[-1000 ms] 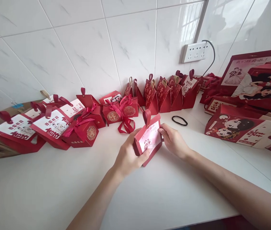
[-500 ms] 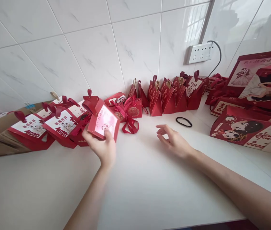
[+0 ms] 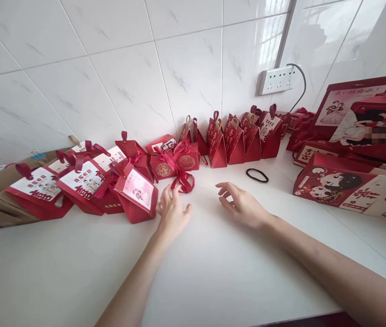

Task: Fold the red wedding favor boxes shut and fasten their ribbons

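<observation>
A red box with a pink printed label point(image 3: 137, 193) stands on the white table point(image 3: 193, 272), in front of other red boxes at the left. Just right of that box is my left hand point(image 3: 172, 212), its fingers apart and nothing held. Behind its fingertips lies the looped red ribbon point(image 3: 186, 182) of two small gold-patterned boxes point(image 3: 164, 166). My right hand point(image 3: 242, 205) rests over the table in the middle, loosely curled with fingers apart, holding nothing. A black elastic band point(image 3: 257, 175) lies beyond it to the right.
Several red triangular boxes point(image 3: 235, 141) line the tiled wall. White-labelled boxes point(image 3: 37, 188) lean beside brown folded bags point(image 3: 0, 204) at the far left. Larger red printed boxes point(image 3: 336, 186) are piled at the right. A power strip point(image 3: 277, 80) is on the wall.
My left hand has set the pink-labelled box down on the table, let go and moved right, opening its fingers. My right hand keeps nearly the same pose. The view has shifted slightly.
</observation>
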Tool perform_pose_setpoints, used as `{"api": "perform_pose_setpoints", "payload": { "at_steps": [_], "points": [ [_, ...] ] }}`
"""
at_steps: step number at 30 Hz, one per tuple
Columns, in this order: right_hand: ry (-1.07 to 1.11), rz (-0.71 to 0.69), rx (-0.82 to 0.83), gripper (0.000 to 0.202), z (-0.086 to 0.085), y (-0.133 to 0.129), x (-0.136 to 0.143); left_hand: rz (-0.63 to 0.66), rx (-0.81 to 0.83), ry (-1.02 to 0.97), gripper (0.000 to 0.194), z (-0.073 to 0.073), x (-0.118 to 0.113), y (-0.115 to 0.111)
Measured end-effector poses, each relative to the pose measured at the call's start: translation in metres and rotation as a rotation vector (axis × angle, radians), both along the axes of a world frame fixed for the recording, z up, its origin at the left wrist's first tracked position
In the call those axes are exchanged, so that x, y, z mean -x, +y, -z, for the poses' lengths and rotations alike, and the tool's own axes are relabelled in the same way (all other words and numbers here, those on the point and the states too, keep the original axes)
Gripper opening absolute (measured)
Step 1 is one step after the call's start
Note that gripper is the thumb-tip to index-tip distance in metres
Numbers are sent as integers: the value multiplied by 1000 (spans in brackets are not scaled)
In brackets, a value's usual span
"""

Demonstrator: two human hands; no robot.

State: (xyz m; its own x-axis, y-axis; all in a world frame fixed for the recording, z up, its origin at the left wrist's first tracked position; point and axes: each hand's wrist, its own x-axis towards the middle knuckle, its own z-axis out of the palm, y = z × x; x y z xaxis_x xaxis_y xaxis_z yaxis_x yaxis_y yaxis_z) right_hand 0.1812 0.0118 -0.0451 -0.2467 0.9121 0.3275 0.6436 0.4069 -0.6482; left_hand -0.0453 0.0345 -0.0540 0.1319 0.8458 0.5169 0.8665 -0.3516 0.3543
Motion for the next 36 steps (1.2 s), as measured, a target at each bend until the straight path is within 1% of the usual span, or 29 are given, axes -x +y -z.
{"api": "perform_pose_setpoints", "payload": {
  "at_steps": [2,5,9,11,12,14,15,17,19,20,21,22,24,27,30,33,36],
  "points": [
    [-7,-11,-13,29,1,0,-1,-132,168,29,49,3,6,4],
    [-36,-11,-45,29,0,0,1,-249,349,64,54,-5,17,10],
    [-125,42,-121,27,-5,1,2,-334,468,70,63,-19,19,15],
    [-189,125,-179,23,-11,5,-3,-349,497,63,64,-23,17,16],
    [-219,193,-212,22,-16,7,-8,-351,505,59,63,-24,15,17],
    [-255,372,-281,23,-27,11,-25,-347,508,56,62,-25,13,17],
    [-265,486,-316,25,-33,12,-35,-336,494,69,61,-25,11,16],
    [-301,770,-353,31,-43,12,-58,-297,430,128,57,-23,7,14],
    [-388,1058,-295,37,-48,11,-78,-232,342,197,52,-20,2,10],
    [-442,1158,-243,38,-49,10,-86,-194,303,220,49,-17,0,8],
    [-492,1211,-192,38,-48,10,-91,-155,273,228,47,-15,-2,7],
    [-528,1217,-158,37,-47,9,-94,-117,248,229,45,-12,-4,5],
    [-574,1167,-154,35,-45,8,-94,-41,200,220,43,-7,-6,2],
    [-586,1084,-220,36,-43,8,-85,43,138,192,41,-4,-6,1],
    [-558,994,-317,38,-41,8,-75,80,122,137,40,-5,-5,2],
    [-511,872,-454,40,-39,7,-65,110,163,19,39,-7,-5,2],
    [-454,726,-613,41,-37,2,-50,171,296,-208,41,-9,-7,2]
  ]
}}
